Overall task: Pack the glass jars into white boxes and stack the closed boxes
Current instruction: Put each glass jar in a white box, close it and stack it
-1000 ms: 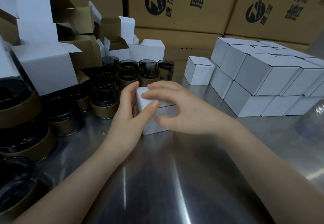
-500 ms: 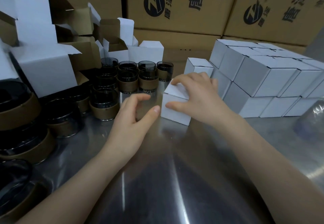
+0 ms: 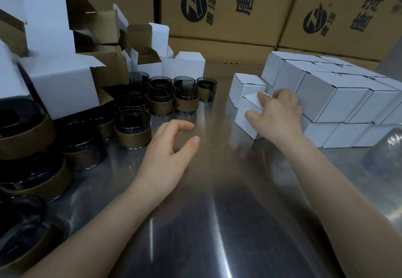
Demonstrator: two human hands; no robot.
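Observation:
My right hand (image 3: pixel 277 114) grips a closed white box (image 3: pixel 247 116) from above, down on the steel table beside the stack of closed white boxes (image 3: pixel 330 95). Another single closed box (image 3: pixel 243 87) sits just behind it. My left hand (image 3: pixel 171 151) hovers over the table with curled, parted fingers and holds nothing. Several dark glass jars (image 3: pixel 162 97) with brown paper bands stand in rows left of centre; bigger ones (image 3: pixel 24 129) fill the near left.
Open white boxes (image 3: pixel 63 86) with brown insides are heaped at the back left. Large brown cartons (image 3: pixel 228 5) wall off the back. A crumpled clear plastic bag (image 3: pixel 389 153) lies at the right edge. Bare steel table (image 3: pixel 195 223) spreads in front.
My right hand has carried the closed box from the table's centre to the right, up against the stack. My left hand let go of it and stayed near the jars.

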